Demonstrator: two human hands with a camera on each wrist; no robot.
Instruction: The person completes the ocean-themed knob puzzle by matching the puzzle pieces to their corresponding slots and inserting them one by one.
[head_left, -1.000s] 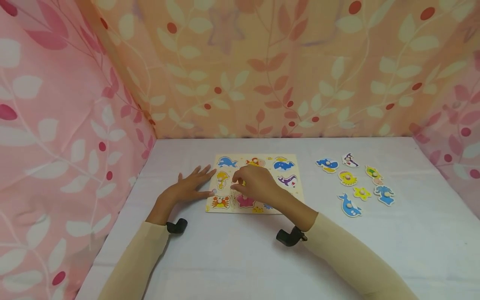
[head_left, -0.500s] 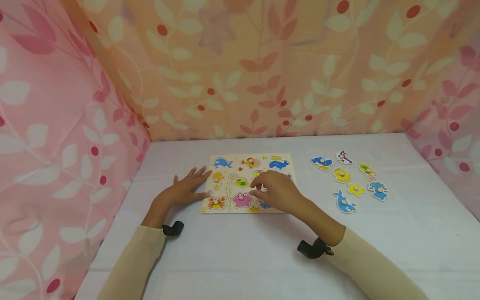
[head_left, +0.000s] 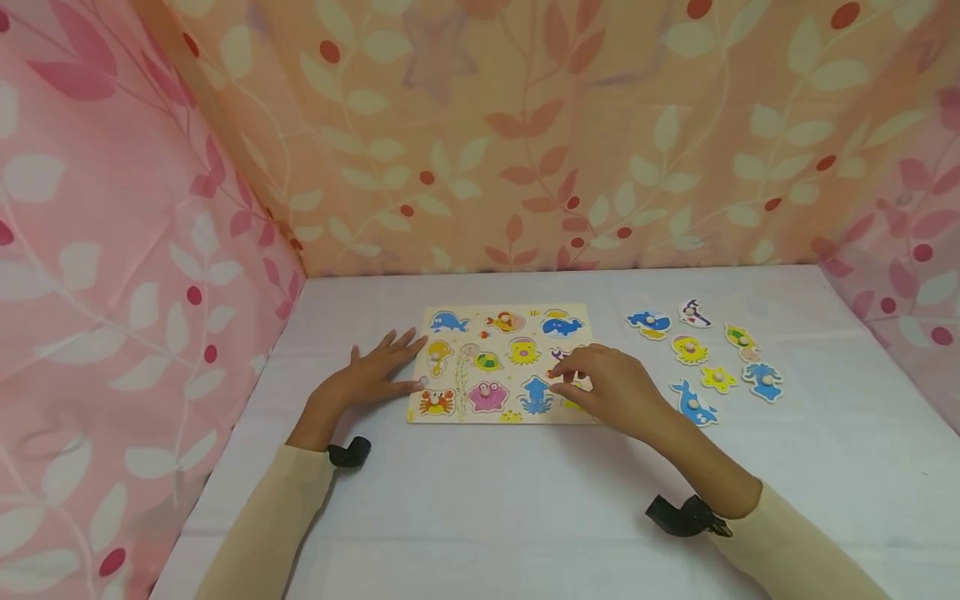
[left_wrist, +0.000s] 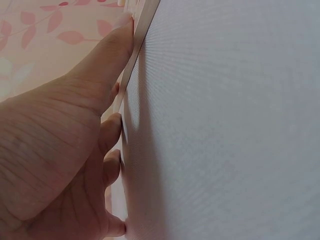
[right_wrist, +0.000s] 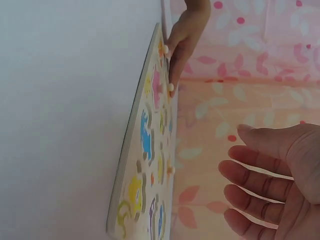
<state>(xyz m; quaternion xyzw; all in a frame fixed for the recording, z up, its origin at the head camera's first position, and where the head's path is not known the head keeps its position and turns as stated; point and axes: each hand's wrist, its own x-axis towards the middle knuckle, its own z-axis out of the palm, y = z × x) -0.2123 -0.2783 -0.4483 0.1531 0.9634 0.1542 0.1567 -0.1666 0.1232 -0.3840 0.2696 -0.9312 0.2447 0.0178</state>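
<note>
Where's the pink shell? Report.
Head view: the pink shell sits on the board, near row, right of the orange crab, left of the blue squid slot.

The right hand partly hides the puzzle board

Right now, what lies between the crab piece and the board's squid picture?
The pink shell piece and a speckled printed strand, in the head view.

The pale rectangular wooden puzzle board looks smooth and matt, as do the small round wooden knobs on the flat, colourful animal-shaped pieces. The white table cloth shows a fine weave (clearest up close); the pink leaf-print cloth is matt and creased.
</note>
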